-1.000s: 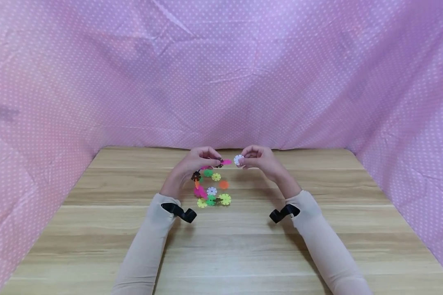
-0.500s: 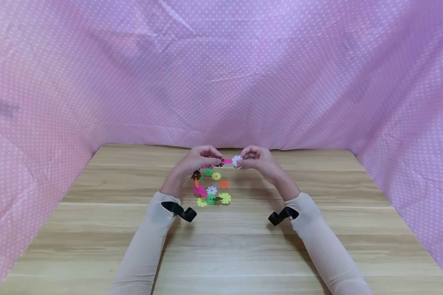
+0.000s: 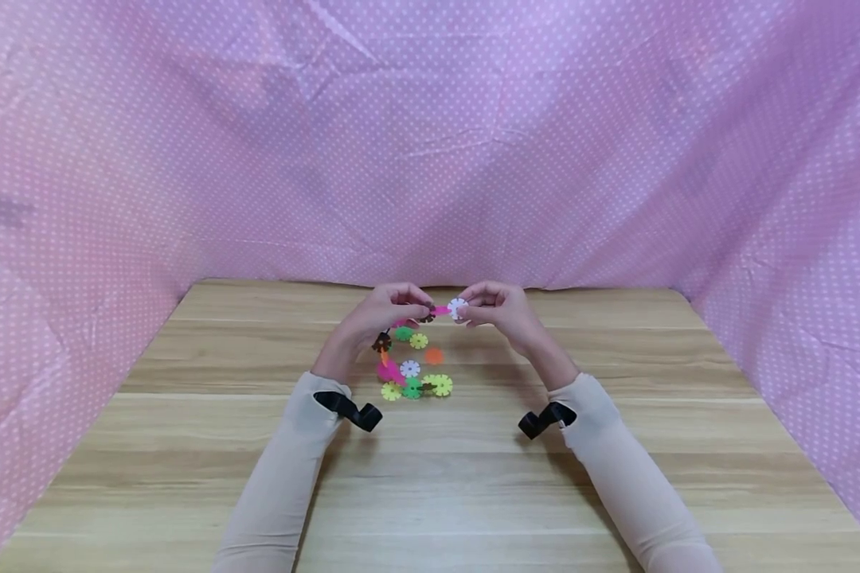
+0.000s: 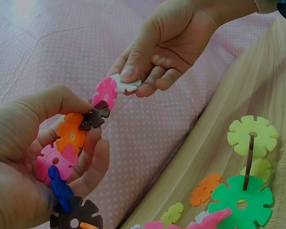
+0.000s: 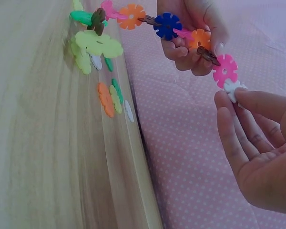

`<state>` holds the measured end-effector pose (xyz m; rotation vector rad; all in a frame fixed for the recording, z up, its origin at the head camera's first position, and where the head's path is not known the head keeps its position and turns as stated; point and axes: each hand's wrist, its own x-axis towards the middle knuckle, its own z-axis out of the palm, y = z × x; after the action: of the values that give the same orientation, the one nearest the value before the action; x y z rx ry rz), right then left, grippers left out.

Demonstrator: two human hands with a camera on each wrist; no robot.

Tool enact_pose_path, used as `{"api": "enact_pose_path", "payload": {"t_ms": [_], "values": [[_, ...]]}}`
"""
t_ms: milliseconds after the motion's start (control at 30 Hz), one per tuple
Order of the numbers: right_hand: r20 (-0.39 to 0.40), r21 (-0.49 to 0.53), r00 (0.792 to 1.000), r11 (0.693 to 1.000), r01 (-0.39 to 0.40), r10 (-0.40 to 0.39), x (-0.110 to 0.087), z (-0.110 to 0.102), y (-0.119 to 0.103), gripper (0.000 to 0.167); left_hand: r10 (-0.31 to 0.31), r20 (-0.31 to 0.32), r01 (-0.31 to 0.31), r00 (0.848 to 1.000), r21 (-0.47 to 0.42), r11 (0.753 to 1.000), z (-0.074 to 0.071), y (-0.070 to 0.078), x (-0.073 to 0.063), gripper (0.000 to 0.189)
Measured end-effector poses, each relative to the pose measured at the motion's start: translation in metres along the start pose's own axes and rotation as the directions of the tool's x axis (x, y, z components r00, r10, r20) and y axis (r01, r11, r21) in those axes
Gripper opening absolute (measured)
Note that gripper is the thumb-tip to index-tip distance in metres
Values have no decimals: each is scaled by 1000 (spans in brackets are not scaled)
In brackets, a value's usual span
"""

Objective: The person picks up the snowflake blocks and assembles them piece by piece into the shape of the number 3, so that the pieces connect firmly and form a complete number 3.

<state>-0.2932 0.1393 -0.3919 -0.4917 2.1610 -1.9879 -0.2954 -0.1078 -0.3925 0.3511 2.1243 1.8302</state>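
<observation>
My left hand (image 3: pixel 381 312) pinches a brown snowflake disc (image 4: pixel 96 115) near the end of a chain of slotted plastic discs. Beyond it projects a pink disc (image 4: pixel 105 93), the chain's end piece. Between thumb and fingers, my right hand (image 3: pixel 505 314) holds a white snowflake disc (image 5: pixel 231 89) against the pink disc's edge; how deep the slots engage I cannot tell. From the left palm the chain runs on through orange (image 4: pixel 70 132), pink and blue (image 4: pixel 60 188) discs. Its lower end, with a green disc (image 4: pixel 240 202) and yellow ones, hangs or lies near the table.
Loose discs lie on the wooden table (image 3: pixel 430 493) under the hands: orange (image 3: pixel 434 356), yellow (image 3: pixel 419 341), green (image 3: pixel 403 334) and white (image 3: pixel 410 368). A pink dotted cloth (image 3: pixel 430 159) rises behind the table's far edge and along both sides.
My right hand has moved left with the white disc, closing the gap to the pink disc. The left hand keeps its pinch on the chain; its lower end has shifted slightly right.
</observation>
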Motion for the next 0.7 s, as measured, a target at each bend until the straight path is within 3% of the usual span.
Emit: {"api": "enact_pose_path", "payload": {"t_ms": [367, 700], "values": [[11, -1, 999, 999, 53, -53, -2, -1, -1, 28, 33, 9, -32, 999, -53, 998, 4, -1, 1, 12], [2, 12, 999, 999, 33, -33, -3, 2, -1, 27, 44, 12, -43, 999, -54, 998, 5, -5, 3, 14]]}}
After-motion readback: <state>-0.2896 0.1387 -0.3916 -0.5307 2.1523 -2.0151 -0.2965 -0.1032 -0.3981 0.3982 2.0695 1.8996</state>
